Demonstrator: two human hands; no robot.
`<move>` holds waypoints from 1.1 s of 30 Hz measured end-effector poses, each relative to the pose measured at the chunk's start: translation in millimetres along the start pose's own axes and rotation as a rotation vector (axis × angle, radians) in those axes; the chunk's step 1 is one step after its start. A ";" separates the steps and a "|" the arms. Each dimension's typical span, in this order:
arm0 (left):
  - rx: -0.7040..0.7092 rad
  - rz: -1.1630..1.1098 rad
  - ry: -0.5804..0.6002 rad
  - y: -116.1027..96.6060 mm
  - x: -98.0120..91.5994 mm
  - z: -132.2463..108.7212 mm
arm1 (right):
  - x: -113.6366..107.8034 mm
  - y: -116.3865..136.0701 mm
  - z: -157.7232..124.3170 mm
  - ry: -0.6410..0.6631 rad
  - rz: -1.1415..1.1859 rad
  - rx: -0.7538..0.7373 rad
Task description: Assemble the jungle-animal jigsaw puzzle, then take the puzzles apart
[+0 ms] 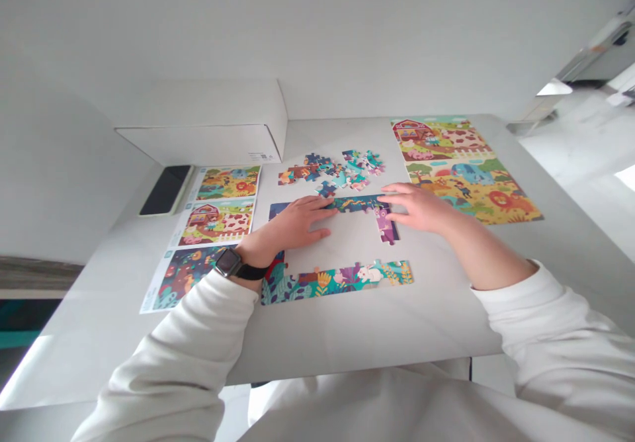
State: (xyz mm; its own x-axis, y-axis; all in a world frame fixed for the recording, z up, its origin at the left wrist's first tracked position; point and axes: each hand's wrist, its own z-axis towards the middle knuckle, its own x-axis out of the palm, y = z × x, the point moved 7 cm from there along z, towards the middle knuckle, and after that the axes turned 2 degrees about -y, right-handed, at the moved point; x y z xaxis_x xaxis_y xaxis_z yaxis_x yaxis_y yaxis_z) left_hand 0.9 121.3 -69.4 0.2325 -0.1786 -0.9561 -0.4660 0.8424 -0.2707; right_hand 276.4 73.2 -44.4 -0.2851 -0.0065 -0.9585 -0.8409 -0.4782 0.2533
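A jigsaw puzzle border (342, 282) lies on the table, joined along the near edge and up the left side. Its far strip (360, 204) runs between my two hands, and a short purple section (385, 225) comes down at the right. My left hand (300, 222) rests flat over the upper left corner, fingers stretched and covering part of the border. At the upper right corner, my right hand (419, 207) has its fingers spread, their tips touching the pieces there. Loose puzzle pieces (342, 172) sit in a heap just beyond the far strip.
Two finished puzzles (471, 194) lie at the right. On the left are a picture sheet (215, 223) with three printed scenes and a dark phone (166, 190). A white box (208, 141) stands behind them against the wall. The table's (372, 333) near edge is close to my body.
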 end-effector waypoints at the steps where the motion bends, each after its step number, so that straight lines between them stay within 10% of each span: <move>1: -0.002 -0.001 0.001 0.0 -0.1 0.0 | -2.1 -1.0 -0.1 -0.005 0.007 0.001; 33: 0.002 -0.098 -0.019 0.3 -7.1 0.7 | 16.7 9.2 -12.6 0.170 -0.090 0.038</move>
State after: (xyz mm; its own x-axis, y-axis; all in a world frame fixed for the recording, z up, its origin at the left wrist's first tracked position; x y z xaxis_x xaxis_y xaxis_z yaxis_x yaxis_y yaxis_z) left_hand -0.4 123.1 -62.7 0.2927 -0.2506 -0.9228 -0.4381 0.8226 -0.3624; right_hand 269.7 57.6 -59.8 -0.1289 -0.1145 -0.9850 -0.8771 -0.4503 0.1672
